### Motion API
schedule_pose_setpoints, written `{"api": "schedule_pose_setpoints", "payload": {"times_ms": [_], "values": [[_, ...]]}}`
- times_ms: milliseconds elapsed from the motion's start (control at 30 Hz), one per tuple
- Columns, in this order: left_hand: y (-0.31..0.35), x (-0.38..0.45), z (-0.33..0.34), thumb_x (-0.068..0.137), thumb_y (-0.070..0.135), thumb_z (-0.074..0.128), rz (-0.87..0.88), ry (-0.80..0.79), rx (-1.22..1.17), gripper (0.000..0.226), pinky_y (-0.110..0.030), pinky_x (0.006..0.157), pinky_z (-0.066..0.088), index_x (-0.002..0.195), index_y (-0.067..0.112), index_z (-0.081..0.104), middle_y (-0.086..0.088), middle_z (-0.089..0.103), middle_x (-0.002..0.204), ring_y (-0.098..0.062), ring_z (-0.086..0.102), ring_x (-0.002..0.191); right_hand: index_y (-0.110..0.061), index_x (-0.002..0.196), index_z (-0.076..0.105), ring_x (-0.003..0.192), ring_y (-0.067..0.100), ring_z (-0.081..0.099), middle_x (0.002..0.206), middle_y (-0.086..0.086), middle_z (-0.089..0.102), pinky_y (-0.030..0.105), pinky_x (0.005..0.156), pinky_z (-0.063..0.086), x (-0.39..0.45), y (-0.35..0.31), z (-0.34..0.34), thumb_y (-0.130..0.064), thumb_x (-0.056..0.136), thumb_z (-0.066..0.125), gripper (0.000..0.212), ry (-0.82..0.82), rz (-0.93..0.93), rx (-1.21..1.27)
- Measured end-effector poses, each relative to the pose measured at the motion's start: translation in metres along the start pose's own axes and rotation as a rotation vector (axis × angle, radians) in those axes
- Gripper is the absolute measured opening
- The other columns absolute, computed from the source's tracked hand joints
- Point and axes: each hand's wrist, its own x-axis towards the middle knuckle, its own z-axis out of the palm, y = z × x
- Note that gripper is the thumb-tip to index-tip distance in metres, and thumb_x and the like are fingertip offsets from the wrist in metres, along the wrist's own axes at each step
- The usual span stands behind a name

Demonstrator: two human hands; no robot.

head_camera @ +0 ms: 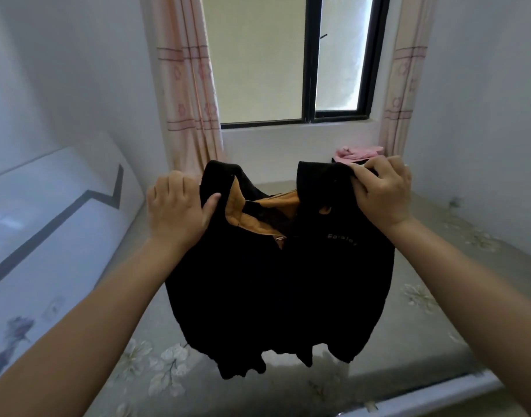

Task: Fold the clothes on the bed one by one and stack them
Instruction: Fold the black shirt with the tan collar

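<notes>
Head view: both forearms extend forward and upward from the lower corners of the frame, bare to the wrist, converging on a black garment point(276, 278) held in the air above the bed point(438, 296). The left hand point(180, 212) is seen from the back, fingers curled over the garment's left shoulder edge and thumb pressed against the front of the fabric, so that it grasps the cloth. The right hand point(381, 191) is likewise seen from the back, its fingers bent and pinching the garment's right shoulder edge at a slightly higher level than the left. The garment hangs freely between the two hands, its lower hem clear of the bed surface, its collar opening facing the camera and showing an orange-brown lining point(246, 221). A small line of pale lettering point(342, 240) sits on the chest below the right hand; it begins with "Ea", and the remaining characters are too blurred to read. The bed carries a grey-green cover printed with pale flowers. At the far end of the bed, just behind the right hand, lies a pink item of clothing point(359, 152). Behind it is a dark-framed window point(311, 70) flanked by pale pink curtains point(186, 85). A white headboard point(47, 221) with a dark angular stripe stands at the left.
</notes>
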Motion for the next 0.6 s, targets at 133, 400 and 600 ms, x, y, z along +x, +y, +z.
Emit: {"api": "schedule_pose_setpoints", "payload": {"times_ms": [133, 400, 600], "values": [[0.000, -0.001, 0.012, 0.083, 0.041, 0.037, -0.018, -0.045, 0.000, 0.042, -0.032, 0.053, 0.042, 0.072, 0.001, 0.043, -0.019, 0.051, 0.069, -0.029, 0.044, 0.067, -0.009, 0.077, 0.073, 0.074, 0.021, 0.038, 0.063, 0.008, 0.061, 0.033, 0.060, 0.031, -0.009, 0.008, 0.021, -0.021, 0.083, 0.056, 0.022, -0.042, -0.005, 0.005], [0.000, -0.047, 0.102, 0.080, 0.041, 0.039, -0.004, -0.266, -0.003, 0.043, -0.031, 0.048, 0.042, 0.068, 0.000, 0.045, -0.019, 0.052, 0.066, -0.030, 0.054, 0.057, -0.010, 0.068, 0.070, 0.067, 0.021, 0.033, 0.056, 0.006, 0.055, 0.028, 0.052, 0.032, -0.093, 0.006, 0.104, -0.021, 0.080, 0.056, 0.022, -0.266, -0.020, 0.078], [0.006, -0.113, 0.209, 0.080, 0.038, 0.039, 0.044, -0.565, 0.006, 0.045, -0.027, 0.048, 0.041, 0.064, -0.002, 0.049, -0.018, 0.052, 0.063, -0.029, 0.052, 0.053, -0.005, 0.057, 0.063, 0.064, 0.021, 0.032, 0.053, 0.009, 0.050, 0.023, 0.046, 0.035, -0.191, 0.010, 0.200, -0.016, 0.079, 0.054, 0.027, -0.572, -0.011, 0.196]]}}
